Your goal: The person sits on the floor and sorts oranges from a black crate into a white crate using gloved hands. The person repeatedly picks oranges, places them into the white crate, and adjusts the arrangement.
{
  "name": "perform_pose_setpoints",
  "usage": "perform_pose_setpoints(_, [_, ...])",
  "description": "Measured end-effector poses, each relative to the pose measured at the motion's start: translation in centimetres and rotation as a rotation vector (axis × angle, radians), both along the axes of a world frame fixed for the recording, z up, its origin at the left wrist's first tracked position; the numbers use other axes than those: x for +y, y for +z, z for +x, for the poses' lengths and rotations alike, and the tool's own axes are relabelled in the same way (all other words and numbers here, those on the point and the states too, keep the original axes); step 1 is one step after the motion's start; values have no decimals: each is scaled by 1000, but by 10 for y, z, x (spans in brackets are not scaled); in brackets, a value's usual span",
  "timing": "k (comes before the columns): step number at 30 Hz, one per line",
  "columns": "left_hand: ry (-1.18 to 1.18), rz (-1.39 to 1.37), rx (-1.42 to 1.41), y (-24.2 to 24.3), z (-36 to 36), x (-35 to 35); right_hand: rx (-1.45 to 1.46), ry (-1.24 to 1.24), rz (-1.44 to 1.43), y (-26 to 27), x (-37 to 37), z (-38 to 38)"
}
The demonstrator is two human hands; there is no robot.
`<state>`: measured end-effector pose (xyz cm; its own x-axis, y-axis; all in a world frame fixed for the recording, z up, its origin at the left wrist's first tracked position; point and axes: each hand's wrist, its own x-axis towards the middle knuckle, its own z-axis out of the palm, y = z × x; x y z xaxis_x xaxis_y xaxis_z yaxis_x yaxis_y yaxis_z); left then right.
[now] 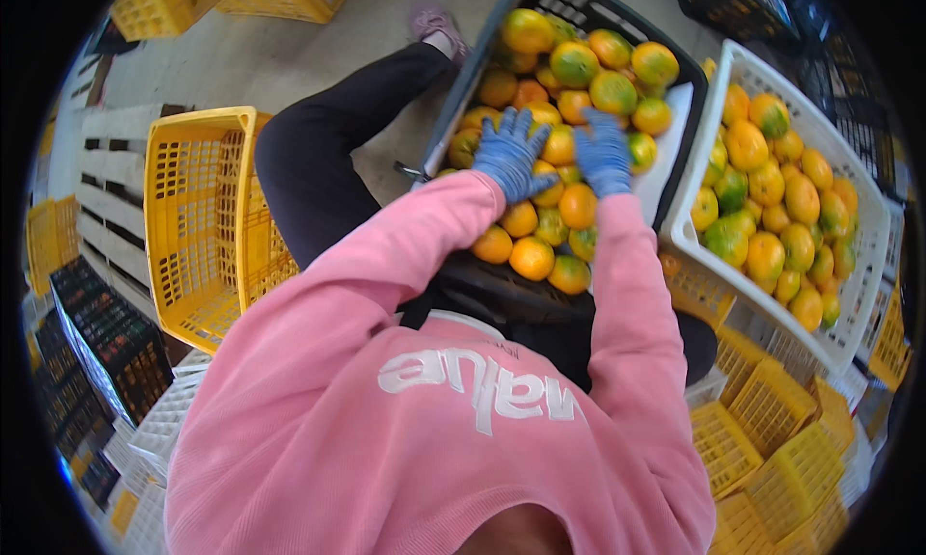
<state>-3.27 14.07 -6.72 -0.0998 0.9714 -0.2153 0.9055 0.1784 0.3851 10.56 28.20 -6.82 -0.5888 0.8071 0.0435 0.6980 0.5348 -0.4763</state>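
Note:
A dark plastic crate [692,150] full of orange and green citrus fruits [574,64] stands before me. My left hand [512,153], in a blue glove, lies on the fruits at the crate's left half with its fingers spread. To its right, my right hand [603,153], gloved alike, rests on fruits too; its fingertips are slightly blurred, and whether it grips one is not clear. A white sheet [669,146] lines the crate's right side. Nearest my body, several oranges [532,258] lie below my hands.
A white crate [767,304] of similar fruits stands at the right. An upright yellow crate [197,222] stands left of my leg, near a pallet [112,193]. Yellow crates [774,403] crowd the lower right; black crates [108,331] are stacked at the left.

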Motion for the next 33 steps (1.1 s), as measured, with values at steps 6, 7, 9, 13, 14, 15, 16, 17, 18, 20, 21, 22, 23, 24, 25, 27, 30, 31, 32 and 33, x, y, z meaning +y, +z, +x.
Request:
perform_pose_setpoints(6, [-21, 34, -18, 19, -9, 5, -367, -82, 176, 12, 66, -22])
perform_pose_setpoints(7, [-29, 37, -12, 18, -8, 4, -389, -137, 155, 19, 66, -31])
perform_pose_setpoints(9, [-33, 53, -36, 12, -5, 0, -470, -239, 14, 41, 53, -44])
perform_pose_setpoints(13, [-26, 100, 47, -15, 5, 3, -377, 92, 38, 82, -5, -105])
perform_pose_setpoints(14, [-16, 99, 91, -22, 9, 7, -439, 124, 90, 82, -16, -126])
perform_pose_setpoints(15, [5, 136, 141, -29, 9, 12, -463, 125, 46, 81, -21, -141])
perform_pose_setpoints(16, [167, 148, 15, -33, 12, 14, -469, 162, -20, 74, -25, -155])
perform_pose_setpoints(17, [214, 153, -571, -36, 9, 20, -572, 212, -170, 65, -24, -162])
perform_pose_setpoints(18, [172, 208, -356, -37, 11, 16, -581, 264, -167, 55, -21, -163])
perform_pose_setpoints(20, [48, 229, 1, -34, 9, 13, -414, 372, -291, 33, -9, -155])
perform_pose_setpoints(21, [-21, 77, -4, -31, 6, 13, -99, 339, -420, 23, -4, -149])
perform_pose_setpoints(22, [-45, 81, -60, -28, 6, 8, -75, 330, -437, 15, 0, -141])
perform_pose_setpoints(23, [-53, 113, -72, -24, 4, 8, -173, 186, -475, 9, 3, -138])
perform_pose_setpoints(24, [-8, 248, -30, -20, 4, 4, -152, 259, -390, 5, 2, -134])
perform_pose_setpoints(25, [-15, 181, -45, -17, 4, 5, -211, 293, -374, 6, 4, -132])
perform_pose_setpoints(27, [54, 347, -59, -11, 4, 7, -196, 350, -222, 11, 5, -132])
perform_pose_setpoints(30, [-68, 64, 61, -5, 3, 11, -290, 128, -72, 26, 9, -128])
perform_pose_setpoints(31, [-56, 66, 25, -3, 4, 10, -315, -1, -12, 32, 15, -124])
perform_pose_setpoints(32, [-54, 16, -7, 0, 3, 11, -288, -77, 58, 36, 18, -121])
perform_pose_setpoints(33, [-39, 32, -21, 3, 3, 10, -68, -142, -107, 40, 23, -117])
